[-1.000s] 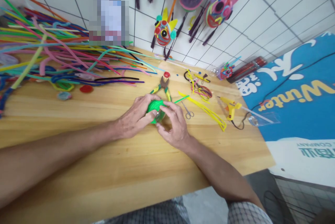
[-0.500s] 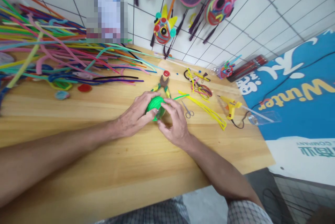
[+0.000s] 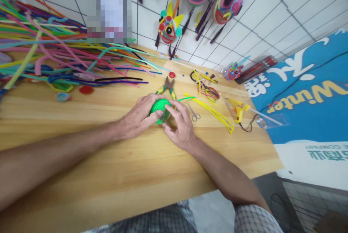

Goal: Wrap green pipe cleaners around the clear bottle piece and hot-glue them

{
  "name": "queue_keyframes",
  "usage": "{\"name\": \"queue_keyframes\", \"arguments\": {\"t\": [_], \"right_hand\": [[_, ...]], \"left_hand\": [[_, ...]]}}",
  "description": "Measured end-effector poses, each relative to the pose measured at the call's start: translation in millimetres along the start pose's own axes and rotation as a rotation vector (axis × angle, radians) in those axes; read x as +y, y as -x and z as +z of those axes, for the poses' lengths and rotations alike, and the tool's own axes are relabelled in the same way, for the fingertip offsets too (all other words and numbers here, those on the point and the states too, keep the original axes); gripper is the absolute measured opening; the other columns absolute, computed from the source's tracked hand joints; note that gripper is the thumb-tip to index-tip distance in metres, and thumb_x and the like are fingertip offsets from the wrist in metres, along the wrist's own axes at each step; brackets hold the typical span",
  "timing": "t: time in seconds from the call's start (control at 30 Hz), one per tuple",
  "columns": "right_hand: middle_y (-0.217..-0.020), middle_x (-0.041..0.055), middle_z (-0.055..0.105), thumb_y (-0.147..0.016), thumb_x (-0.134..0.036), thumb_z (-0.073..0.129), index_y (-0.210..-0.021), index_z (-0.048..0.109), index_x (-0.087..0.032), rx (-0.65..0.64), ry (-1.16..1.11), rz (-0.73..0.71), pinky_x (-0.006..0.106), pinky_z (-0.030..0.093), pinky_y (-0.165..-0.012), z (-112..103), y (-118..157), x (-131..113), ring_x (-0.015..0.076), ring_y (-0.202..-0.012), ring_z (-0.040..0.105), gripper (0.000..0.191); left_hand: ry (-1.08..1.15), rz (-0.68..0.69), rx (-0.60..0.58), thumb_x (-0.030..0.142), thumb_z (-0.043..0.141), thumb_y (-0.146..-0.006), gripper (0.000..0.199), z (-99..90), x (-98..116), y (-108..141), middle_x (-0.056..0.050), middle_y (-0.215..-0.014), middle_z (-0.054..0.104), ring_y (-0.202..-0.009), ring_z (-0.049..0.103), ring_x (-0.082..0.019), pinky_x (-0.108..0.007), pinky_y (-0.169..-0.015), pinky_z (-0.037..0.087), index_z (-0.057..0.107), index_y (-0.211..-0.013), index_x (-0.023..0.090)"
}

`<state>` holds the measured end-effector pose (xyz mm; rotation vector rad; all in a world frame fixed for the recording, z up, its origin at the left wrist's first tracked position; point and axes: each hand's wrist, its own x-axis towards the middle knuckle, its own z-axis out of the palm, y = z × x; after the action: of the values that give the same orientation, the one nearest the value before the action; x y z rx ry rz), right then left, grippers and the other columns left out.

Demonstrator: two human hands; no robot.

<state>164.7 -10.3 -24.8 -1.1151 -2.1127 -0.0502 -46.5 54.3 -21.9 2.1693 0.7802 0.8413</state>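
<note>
Between my two hands is a clear ball (image 3: 160, 106) partly wrapped in bright green pipe cleaner. My left hand (image 3: 138, 117) closes on its left side, with the thumb pressed against the front. On the right, my right hand (image 3: 180, 125) holds the ball with curved fingers and thumb. A loose green pipe cleaner end (image 3: 187, 98) sticks out to the right beyond my right fingers. Just behind the ball lie pliers (image 3: 169, 85) with green and yellow handles, jaws pointing away. Small scissors (image 3: 195, 116) rest to the right of my right hand.
Many coloured pipe cleaners (image 3: 81, 57) heap at the left. Yellow pipe cleaners (image 3: 213, 111) and a yellow glue gun (image 3: 238, 109) with a cord lie at the right. Decorated ball masks (image 3: 168, 29) hang on the white grid wall behind. A red button (image 3: 172, 74) sits behind the pliers.
The whole view has shifted slightly. Both hands keep the green-wrapped ball in nearly the same hold, and the objects on the table stay where they were.
</note>
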Motion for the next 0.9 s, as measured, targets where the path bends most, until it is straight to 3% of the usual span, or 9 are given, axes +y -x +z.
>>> {"name": "queue_keyframes", "arguments": {"t": [0.3, 0.47, 0.57, 0.67, 0.77, 0.9], "right_hand": [[-0.151, 0.0164, 0.056, -0.094, -0.024, 0.064, -0.161, 0.035, -0.025, 0.089, 0.004, 0.062, 0.056, 0.05, -0.118, 6, 1, 1, 0.0328, -0.142, 0.055, 0.073], [-0.147, 0.016, 0.06, -0.096, -0.027, 0.062, -0.149, 0.048, -0.023, 0.088, 0.03, 0.138, 0.053, 0.048, -0.121, -4, -8, -2, 0.0297, -0.141, 0.056, 0.055], [-0.146, 0.0133, 0.062, -0.096, -0.03, 0.065, -0.14, 0.056, -0.025, 0.03, 0.001, 0.235, 0.05, 0.047, -0.12, -27, -14, -1, 0.0269, -0.139, 0.057, 0.046], [-0.14, 0.0106, 0.067, -0.095, -0.034, 0.068, -0.133, 0.063, -0.025, 0.023, -0.024, 0.325, 0.049, 0.05, -0.115, -58, -2, 10, 0.0264, -0.134, 0.061, 0.039], [-0.13, 0.0102, 0.072, -0.092, -0.04, 0.07, -0.124, 0.068, -0.024, 0.14, 0.026, 0.502, 0.048, 0.055, -0.107, -93, 34, 39, 0.0269, -0.122, 0.066, 0.036], [-0.121, 0.0124, 0.074, -0.087, -0.046, 0.063, -0.119, 0.068, -0.018, 0.323, 0.249, 0.927, 0.045, 0.058, -0.098, -137, 92, 95, 0.0268, -0.11, 0.069, 0.042]], "left_hand": [[0.032, -0.033, 0.041, 0.051, 0.042, -0.104, 0.06, 4.2, -2, -2, -0.016, -0.143, 0.06, -0.136, 0.055, -0.034, -0.052, -0.121, 0.042, 0.048, -0.15, 0.013], [0.02, -0.034, 0.05, 0.051, 0.04, -0.103, 0.059, 5.6, -4, -1, -0.016, -0.143, 0.06, -0.136, 0.054, -0.035, -0.055, -0.121, 0.041, 0.051, -0.147, 0.014], [-0.002, -0.019, 0.051, 0.052, 0.041, -0.103, 0.059, 6.8, -5, -1, -0.016, -0.141, 0.06, -0.135, 0.054, -0.036, -0.056, -0.12, 0.041, 0.052, -0.147, 0.015], [-0.028, -0.008, 0.059, 0.052, 0.042, -0.102, 0.058, 7.9, -6, -1, -0.016, -0.141, 0.06, -0.134, 0.055, -0.037, -0.057, -0.119, 0.042, 0.052, -0.147, 0.016], [-0.044, -0.017, 0.055, 0.051, 0.042, -0.101, 0.056, 8.6, -7, -1, -0.015, -0.141, 0.06, -0.134, 0.055, -0.036, -0.056, -0.118, 0.043, 0.053, -0.145, 0.017], [-0.059, -0.012, 0.038, 0.05, 0.041, -0.102, 0.056, 8.5, -7, -1, -0.015, -0.141, 0.059, -0.135, 0.054, -0.035, -0.055, -0.119, 0.041, 0.05, -0.145, 0.016]]}}
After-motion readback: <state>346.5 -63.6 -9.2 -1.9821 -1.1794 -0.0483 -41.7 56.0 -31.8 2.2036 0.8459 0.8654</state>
